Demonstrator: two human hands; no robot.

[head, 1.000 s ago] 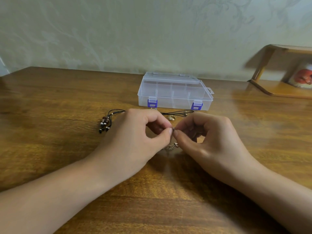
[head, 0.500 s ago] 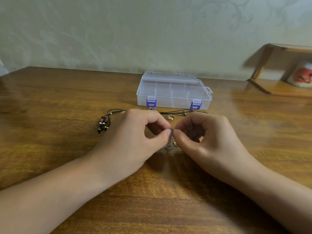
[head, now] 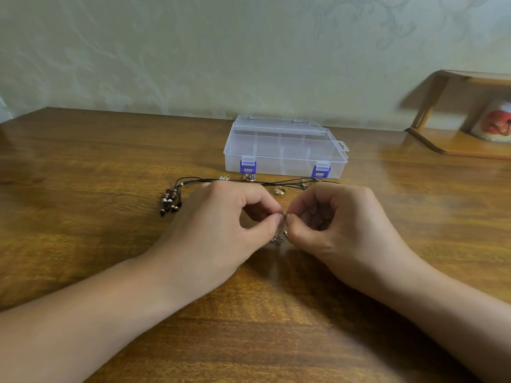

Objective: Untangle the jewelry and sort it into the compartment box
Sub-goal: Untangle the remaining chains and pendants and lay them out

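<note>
Left hand [head: 218,230] and right hand [head: 345,228] each pinch the silver chain [head: 279,237] between thumb and forefinger.

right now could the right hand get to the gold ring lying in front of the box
Probably yes, but not while busy. The gold ring lies bare on the table just beyond the right hand, nothing over it. That hand and the left hand both pinch the silver chain, so it must let go first.
</note>
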